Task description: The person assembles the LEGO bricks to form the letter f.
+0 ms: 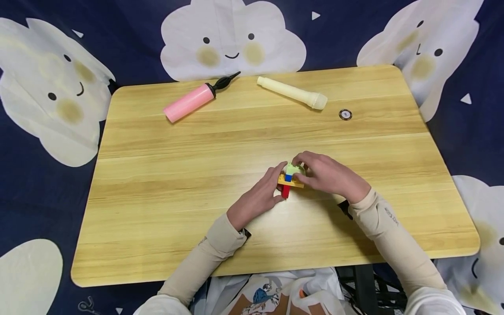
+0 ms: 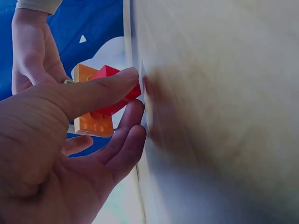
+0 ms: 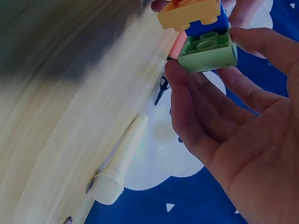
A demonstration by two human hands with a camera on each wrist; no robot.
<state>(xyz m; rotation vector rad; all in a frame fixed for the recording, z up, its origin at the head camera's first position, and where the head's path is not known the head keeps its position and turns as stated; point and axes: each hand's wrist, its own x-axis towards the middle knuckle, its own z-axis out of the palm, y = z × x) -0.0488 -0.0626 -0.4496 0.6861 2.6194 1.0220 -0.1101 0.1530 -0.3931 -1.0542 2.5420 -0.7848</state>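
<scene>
A small stack of toy building bricks stands near the middle of the table. At its base is a red brick [image 1: 285, 192], then an orange plate-like brick [image 1: 300, 184], a blue brick [image 3: 208, 26] and a light green brick [image 3: 208, 60] on top. My left hand [image 1: 257, 194] holds the stack from the left; in the left wrist view its thumb lies across the red brick, with fingers on the far side. My right hand [image 1: 328, 175] pinches the green brick between thumb and fingers. The green brick overhangs the blue one, its hollow underside partly showing.
Toward the back of the wooden table [image 1: 177, 175] lie a pink hand pump [image 1: 190, 103] with a black nozzle, a cream toy microphone [image 1: 291, 92] and a round black-and-white chip [image 1: 345, 114]. A dark blue cloth [image 1: 130, 39] with clouds hangs behind.
</scene>
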